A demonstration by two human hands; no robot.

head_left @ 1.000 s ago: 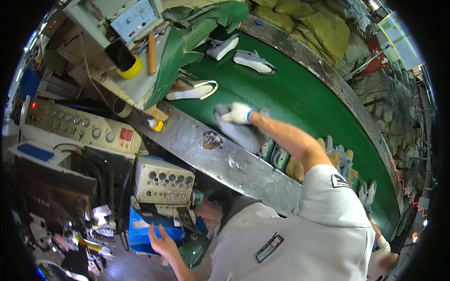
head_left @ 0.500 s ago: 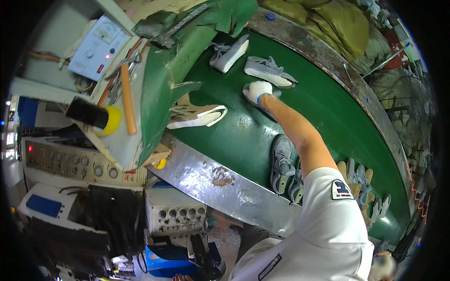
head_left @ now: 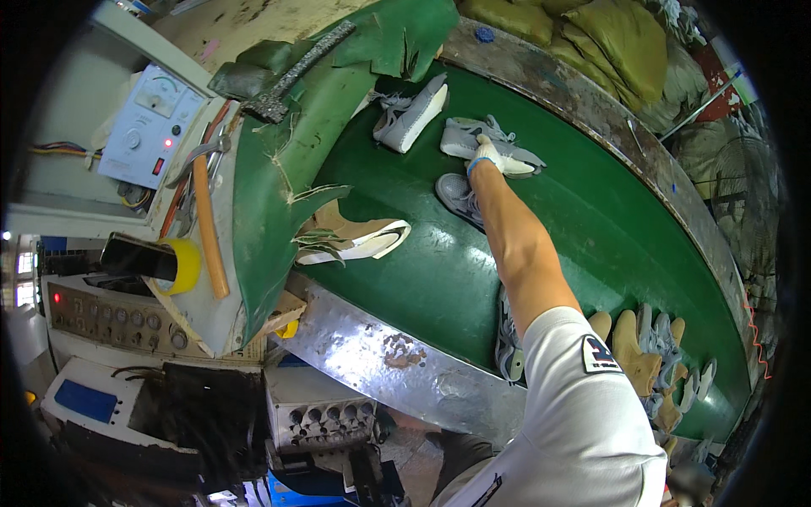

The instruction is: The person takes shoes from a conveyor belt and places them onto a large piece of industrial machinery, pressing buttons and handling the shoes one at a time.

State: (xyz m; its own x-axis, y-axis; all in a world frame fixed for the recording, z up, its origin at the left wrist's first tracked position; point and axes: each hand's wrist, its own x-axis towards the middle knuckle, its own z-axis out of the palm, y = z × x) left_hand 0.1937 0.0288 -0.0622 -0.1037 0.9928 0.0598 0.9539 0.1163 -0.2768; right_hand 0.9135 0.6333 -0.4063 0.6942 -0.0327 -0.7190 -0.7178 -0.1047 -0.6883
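Observation:
My right hand (head_left: 492, 155), in a white glove with a blue cuff, reaches to the far part of a green work surface. It grips the near side of a grey lace-up shoe (head_left: 463, 138), the thumb up against the upper; the other fingers are partly hidden. Just nearer, beside my wrist, lies another grey shoe (head_left: 456, 193), partly covered by my forearm. Left of these stands a grey shoe with a pale sole (head_left: 414, 116). A tan shoe (head_left: 351, 234) lies on its side farther left. My left hand is not in view.
A hammer (head_left: 209, 224), yellow tape roll (head_left: 182, 266) and dial box (head_left: 150, 127) stand on the left bench. Torn green sheeting (head_left: 283, 160) hangs over its edge. Several tan and grey shoes (head_left: 634, 351) stand right of my arm. A metal rim (head_left: 405, 355) borders the surface.
My right hand has moved from the nearer grey shoe to the farther one and taken hold of it. The nearer shoe is now uncovered. The view has shifted slightly.

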